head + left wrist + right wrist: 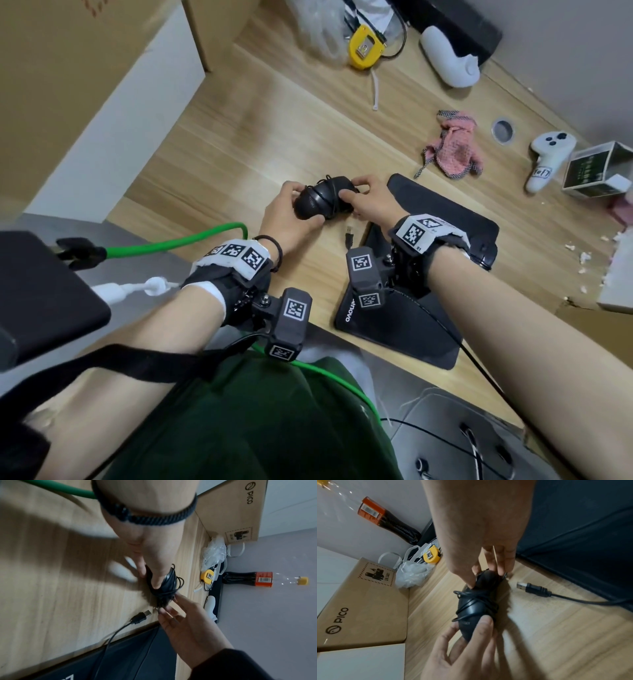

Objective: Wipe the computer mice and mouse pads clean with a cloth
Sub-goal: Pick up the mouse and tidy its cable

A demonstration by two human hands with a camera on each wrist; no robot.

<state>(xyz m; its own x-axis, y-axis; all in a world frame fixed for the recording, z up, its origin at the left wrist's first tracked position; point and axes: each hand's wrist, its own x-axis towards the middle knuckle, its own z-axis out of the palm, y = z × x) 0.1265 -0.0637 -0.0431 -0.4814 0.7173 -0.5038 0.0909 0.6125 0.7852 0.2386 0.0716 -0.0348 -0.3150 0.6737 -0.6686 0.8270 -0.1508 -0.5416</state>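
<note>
- Both hands hold a black mouse [324, 202] wrapped in its cable just above the worktop [239, 144]: left hand [287, 216] fingers curled round one end, right hand [371, 202] fingers pinching the other.
- Its long axis runs hand to hand.
- Only the head view shows the pink cloth [454, 147] lying well apart, beyond the black mouse pad [445, 219].
- The wrist views show a dark bottle [388, 520] at the wall.

Black mouse [323, 201] – pink cloth [454, 150], checkered edge – yellow tape measure [363, 48]

Bare wooden desk [239, 144] open left of the hands, pink cloth [452, 150] lying clear to the right, USB plug [349, 236] loose just below, black mouse pads [445, 219] crowding the right side, cardboard box [68, 68] walling the left
</note>
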